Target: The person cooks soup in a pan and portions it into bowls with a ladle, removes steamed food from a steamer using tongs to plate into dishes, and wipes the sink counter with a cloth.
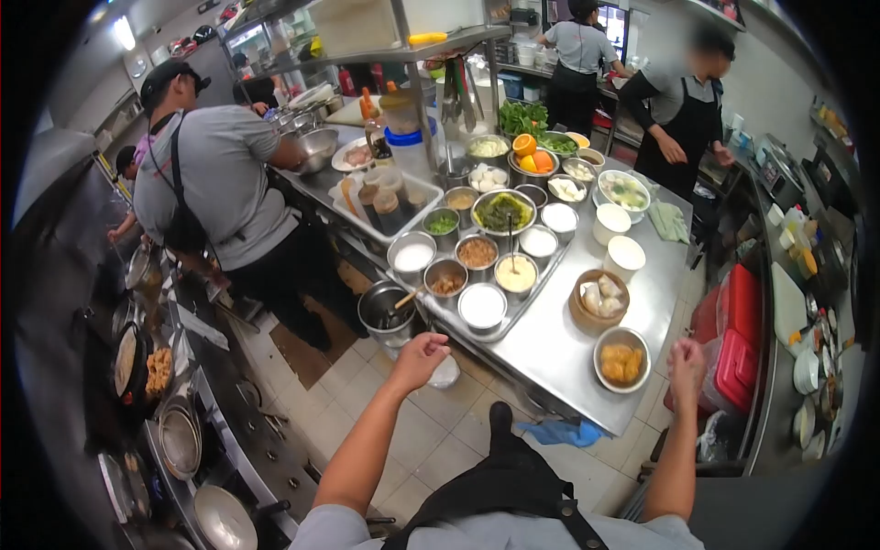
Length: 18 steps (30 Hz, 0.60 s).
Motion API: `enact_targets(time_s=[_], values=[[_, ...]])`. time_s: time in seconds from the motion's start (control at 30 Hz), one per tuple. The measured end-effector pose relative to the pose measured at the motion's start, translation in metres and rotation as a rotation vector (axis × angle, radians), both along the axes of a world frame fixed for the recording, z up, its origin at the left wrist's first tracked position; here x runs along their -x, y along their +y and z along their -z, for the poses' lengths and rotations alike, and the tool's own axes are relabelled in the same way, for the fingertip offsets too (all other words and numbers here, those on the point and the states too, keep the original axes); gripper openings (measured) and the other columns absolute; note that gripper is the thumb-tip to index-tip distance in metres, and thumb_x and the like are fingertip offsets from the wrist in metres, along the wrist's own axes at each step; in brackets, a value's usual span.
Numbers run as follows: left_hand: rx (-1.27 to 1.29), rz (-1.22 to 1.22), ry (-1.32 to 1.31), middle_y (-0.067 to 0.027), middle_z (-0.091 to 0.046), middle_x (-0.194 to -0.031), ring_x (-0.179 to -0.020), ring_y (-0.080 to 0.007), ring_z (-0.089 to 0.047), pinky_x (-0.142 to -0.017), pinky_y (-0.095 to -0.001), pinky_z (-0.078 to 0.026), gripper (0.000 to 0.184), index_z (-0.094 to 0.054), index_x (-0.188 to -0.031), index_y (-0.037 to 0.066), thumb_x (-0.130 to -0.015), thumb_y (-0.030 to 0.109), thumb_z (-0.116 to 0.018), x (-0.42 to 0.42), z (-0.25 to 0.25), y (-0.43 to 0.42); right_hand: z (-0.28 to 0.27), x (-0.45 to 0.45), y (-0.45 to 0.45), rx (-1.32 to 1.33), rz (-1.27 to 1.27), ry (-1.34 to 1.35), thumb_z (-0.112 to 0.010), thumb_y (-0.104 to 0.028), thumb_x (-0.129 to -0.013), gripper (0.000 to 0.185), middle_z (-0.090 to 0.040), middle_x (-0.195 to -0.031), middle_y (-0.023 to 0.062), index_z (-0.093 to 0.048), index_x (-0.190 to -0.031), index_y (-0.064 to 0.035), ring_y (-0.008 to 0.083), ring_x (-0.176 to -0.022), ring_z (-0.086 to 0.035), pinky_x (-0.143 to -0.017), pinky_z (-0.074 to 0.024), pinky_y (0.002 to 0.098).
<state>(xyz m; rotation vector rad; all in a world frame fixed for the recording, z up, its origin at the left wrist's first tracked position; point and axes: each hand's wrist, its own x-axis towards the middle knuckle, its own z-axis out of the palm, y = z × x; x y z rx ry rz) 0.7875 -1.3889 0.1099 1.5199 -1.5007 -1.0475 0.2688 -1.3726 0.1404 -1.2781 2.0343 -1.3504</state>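
My left hand [419, 361] hovers in front of the steel table's near edge, fingers curled in, with nothing visible in it. A round tin of white powder [481, 307] is the closest container to it. Off the table's right corner hangs my right hand [686, 371], its fingers also folded and nothing seen in them. Nearest to that hand stands a steel bowl of golden fried pieces [621, 360]. Behind the bowl is a bamboo steamer [598, 316] holding pale dumplings. Neither hand touches any of these.
Several tins of ingredients fill a tray, including chopped greens [503, 213]. White tubs [625, 258] and a soup bowl [623, 192] stand behind the steamer. Co-workers stand left [215, 183] and back right [687, 119]. Stove pans [225, 520] line the left; a red bin [729, 312] stands right.
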Motion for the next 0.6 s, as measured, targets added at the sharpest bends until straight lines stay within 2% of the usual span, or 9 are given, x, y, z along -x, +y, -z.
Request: enact_targets(time_s=[0.07,0.1,0.13,0.27,0.37,0.4,0.43,0.53,0.6], values=[[0.027,-0.021,-0.051,-0.002,-0.061,-0.087,-0.078,-0.0089,-0.056,-0.072,-0.0236,-0.046,0.028,-0.06,-0.108,0.001,-0.084,0.016,-0.065,-0.012,-0.029,-0.024,-0.041,-0.02,-0.065,0.04,-0.149,-0.013,-0.06,-0.018,-0.085,0.021,-0.06,-0.073,0.0046,-0.06,-0.097,0.0001,0.0117,-0.063,-0.056,-0.055,-0.0453,0.0249],[0.028,0.003,-0.065,-0.0021,-0.061,-0.087,-0.078,-0.009,-0.056,-0.072,-0.0233,-0.046,0.029,-0.06,-0.109,0.001,-0.084,0.015,-0.064,-0.015,-0.033,-0.034,-0.029,-0.007,-0.103,0.158,-0.255,0.185,-0.062,-0.02,-0.084,0.026,-0.064,-0.078,0.0082,-0.061,-0.099,0.001,0.0161,-0.07,-0.06,-0.064,-0.048,0.029],[-0.003,-0.006,-0.021,-0.0031,-0.062,-0.088,-0.079,-0.0096,-0.057,-0.072,-0.0235,-0.047,0.029,-0.059,-0.109,0.001,-0.084,0.016,-0.064,-0.022,-0.03,-0.035,-0.066,-0.018,-0.118,-0.047,-0.25,0.335,-0.063,-0.022,-0.083,0.028,-0.066,-0.082,0.0118,-0.062,-0.098,0.0013,0.0194,-0.076,-0.062,-0.071,-0.0483,0.0311],[-0.156,-0.202,0.0,-0.0066,-0.063,-0.092,-0.083,-0.0136,-0.06,-0.075,-0.0251,-0.047,0.032,-0.058,-0.111,-0.001,-0.085,0.019,-0.063,-0.074,-0.021,-0.029,-0.091,0.003,-0.168,-0.061,-0.138,0.079,-0.062,-0.023,-0.082,0.03,-0.066,-0.086,0.0171,-0.062,-0.097,0.0022,0.0228,-0.079,-0.064,-0.072,-0.0488,0.0316],[-0.26,-0.525,0.106,-0.0092,-0.063,-0.091,-0.085,-0.0174,-0.062,-0.078,-0.0277,-0.049,0.034,-0.056,-0.11,-0.004,-0.087,0.02,-0.061,-0.094,-0.014,0.007,-0.047,0.045,-0.142,-0.18,0.015,0.32,-0.061,-0.024,-0.081,0.03,-0.065,-0.085,0.0207,-0.062,-0.095,0.0026,0.0281,-0.079,-0.064,-0.07,-0.049,0.0349],[-0.271,-0.507,0.111,-0.0092,-0.063,-0.091,-0.085,-0.0174,-0.062,-0.078,-0.0277,-0.049,0.034,-0.056,-0.11,-0.004,-0.087,0.02,-0.061,-0.095,-0.014,0.013,-0.023,0.063,-0.122,-0.326,-0.024,0.384,-0.059,-0.026,-0.081,0.03,-0.064,-0.08,0.0218,-0.062,-0.091,0.0025,0.0331,-0.076,-0.063,-0.068,-0.0487,0.0382],[-0.295,-0.452,0.115,-0.0095,-0.063,-0.091,-0.085,-0.0172,-0.062,-0.079,-0.0277,-0.049,0.033,-0.057,-0.109,-0.004,-0.087,0.019,-0.062,-0.092,-0.012,0.019,0.027,0.089,-0.096,-0.34,-0.088,0.435,-0.057,-0.025,-0.082,0.027,-0.063,-0.078,0.0156,-0.062,-0.09,0.0006,0.0233,-0.071,-0.062,-0.063,-0.048,0.0331],[-0.305,-0.237,0.18,-0.0097,-0.064,-0.091,-0.085,-0.0168,-0.062,-0.078,-0.0277,-0.049,0.031,-0.058,-0.107,-0.004,-0.086,0.018,-0.063,-0.046,-0.022,-0.002,0.023,0.038,-0.032,-0.704,0.021,-0.149,-0.058,-0.023,-0.082,0.022,-0.062,-0.07,0.0085,-0.061,-0.088,-0.0019,0.0139,-0.05,-0.058,-0.043,-0.0454,0.0275],[-0.303,0.041,0.277,-0.0086,-0.064,-0.091,-0.083,-0.0161,-0.062,-0.077,-0.0268,-0.049,0.028,-0.06,-0.105,-0.003,-0.086,0.018,-0.064,0.007,-0.033,-0.025,0.035,0.005,0.003,-0.68,0.127,-0.37,-0.057,-0.025,-0.085,0.024,-0.062,-0.069,0.0071,-0.061,-0.092,-0.0021,0.0135,-0.053,-0.059,-0.042,-0.0448,0.0249]])
